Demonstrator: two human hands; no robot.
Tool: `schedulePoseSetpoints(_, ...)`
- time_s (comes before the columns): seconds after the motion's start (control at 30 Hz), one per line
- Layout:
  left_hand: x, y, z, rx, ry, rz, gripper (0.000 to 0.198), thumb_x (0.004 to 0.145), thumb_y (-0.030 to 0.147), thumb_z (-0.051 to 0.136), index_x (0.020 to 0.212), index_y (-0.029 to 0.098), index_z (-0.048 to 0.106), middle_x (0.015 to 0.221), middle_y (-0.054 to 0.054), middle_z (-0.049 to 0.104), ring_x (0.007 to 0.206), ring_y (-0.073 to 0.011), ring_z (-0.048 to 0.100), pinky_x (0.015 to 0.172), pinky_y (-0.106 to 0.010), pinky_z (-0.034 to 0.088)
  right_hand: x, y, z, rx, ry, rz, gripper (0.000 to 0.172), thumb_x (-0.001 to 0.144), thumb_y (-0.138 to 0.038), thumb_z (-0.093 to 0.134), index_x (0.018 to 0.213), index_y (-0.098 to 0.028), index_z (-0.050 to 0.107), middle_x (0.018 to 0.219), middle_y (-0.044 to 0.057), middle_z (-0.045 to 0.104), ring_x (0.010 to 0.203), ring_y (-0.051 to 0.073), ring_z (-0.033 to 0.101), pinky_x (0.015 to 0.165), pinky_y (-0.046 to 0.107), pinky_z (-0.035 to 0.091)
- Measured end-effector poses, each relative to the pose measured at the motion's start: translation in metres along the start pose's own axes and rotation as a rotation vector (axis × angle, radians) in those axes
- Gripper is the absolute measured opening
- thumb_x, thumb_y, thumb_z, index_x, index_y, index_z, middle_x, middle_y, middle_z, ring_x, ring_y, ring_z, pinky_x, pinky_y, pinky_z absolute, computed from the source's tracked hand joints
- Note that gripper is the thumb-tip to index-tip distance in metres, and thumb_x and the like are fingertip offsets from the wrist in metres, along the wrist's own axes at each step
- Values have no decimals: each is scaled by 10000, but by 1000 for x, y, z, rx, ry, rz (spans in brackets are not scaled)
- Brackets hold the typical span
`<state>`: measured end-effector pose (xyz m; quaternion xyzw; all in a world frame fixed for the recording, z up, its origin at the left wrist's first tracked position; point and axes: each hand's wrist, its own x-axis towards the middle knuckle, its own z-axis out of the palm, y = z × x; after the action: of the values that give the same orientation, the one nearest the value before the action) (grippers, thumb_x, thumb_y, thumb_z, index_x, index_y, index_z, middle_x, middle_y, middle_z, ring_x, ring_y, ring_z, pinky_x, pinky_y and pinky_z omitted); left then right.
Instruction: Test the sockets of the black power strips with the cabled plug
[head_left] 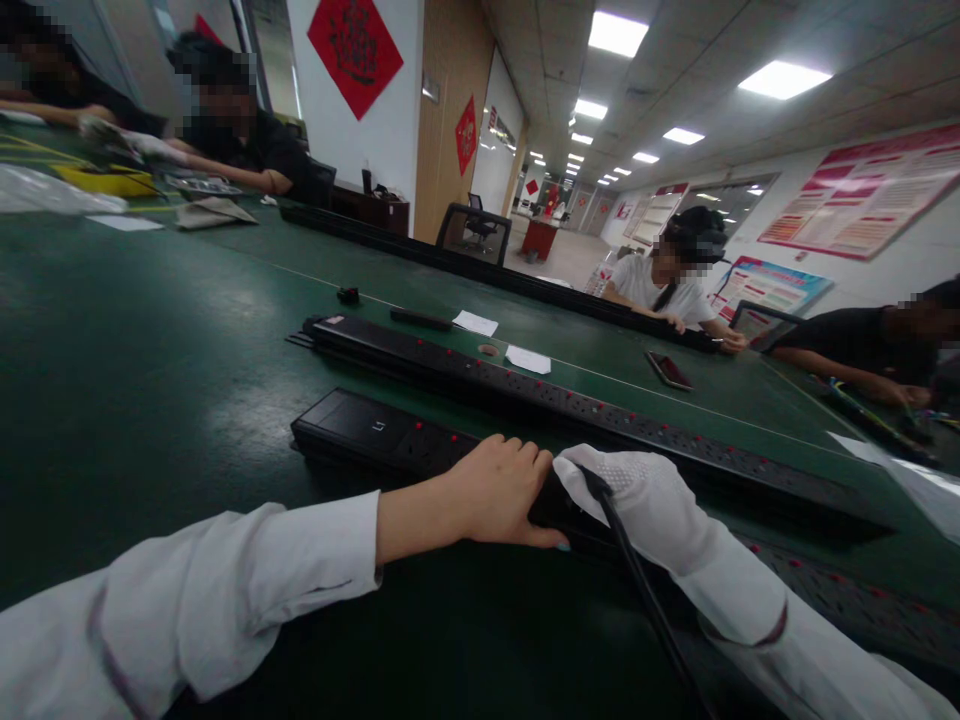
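Across the green table in front of me lies a long black power strip (360, 425) marked L1, with red dots along its top. My left hand (502, 490), bare, is closed over the strip's middle, fingers over the far side and thumb on the near side. Just right of it, my right hand (637, 500) in a white dotted glove is closed on the end of a black cable (637, 575), right above the strip. The cable's tip is hidden by the glove, so I cannot tell whether it touches the strip. A second black power strip (480, 375) lies behind, roughly parallel.
Beyond the strips lie paper slips (529, 360), a small black part (348, 295), a phone (669, 371) and a long black rail (487, 270). Several people work around the table, one in a white shirt (675, 300) opposite. A yellow tray (109, 181) stands far left.
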<state>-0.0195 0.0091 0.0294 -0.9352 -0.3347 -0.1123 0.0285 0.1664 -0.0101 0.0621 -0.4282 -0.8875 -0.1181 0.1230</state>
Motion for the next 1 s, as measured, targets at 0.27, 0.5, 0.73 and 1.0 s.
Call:
schedulePoseSetpoints(0.27,-1,-1,1,-4,32,21,654,720,728,421,940,122,530,859,-73,604,736,-238,577,657,-366,445,1,-5,2,-15,88,-21,253,885,-351,431,940,-199,626,796,18,691,693,119,645,641,215,478)
schedulePoseSetpoints(0.5,0,-1,2,-9,23,10,644,735,720,400,937,121,525,866,-74,601,745,-242,577,679,-380,447,-11,-18,16,-38,219,5,315,878,-342,437,1072,-147,590,958,85,686,817,173,658,730,287,528)
schedulePoseSetpoints(0.73,0,-4,4,-22,35,25,612,739,696,411,948,130,518,880,-67,593,755,-233,572,665,-372,448,-34,-22,33,3,278,76,467,804,-322,559,1229,-147,478,1157,93,605,1017,177,595,882,307,500)
schedulePoseSetpoints(1.0,0,1,-2,-16,-33,2,619,737,699,413,961,131,517,898,-76,589,778,-244,568,682,-374,448,-40,-29,38,-110,376,105,474,778,-353,575,1176,-102,515,1088,130,624,961,219,610,816,359,534)
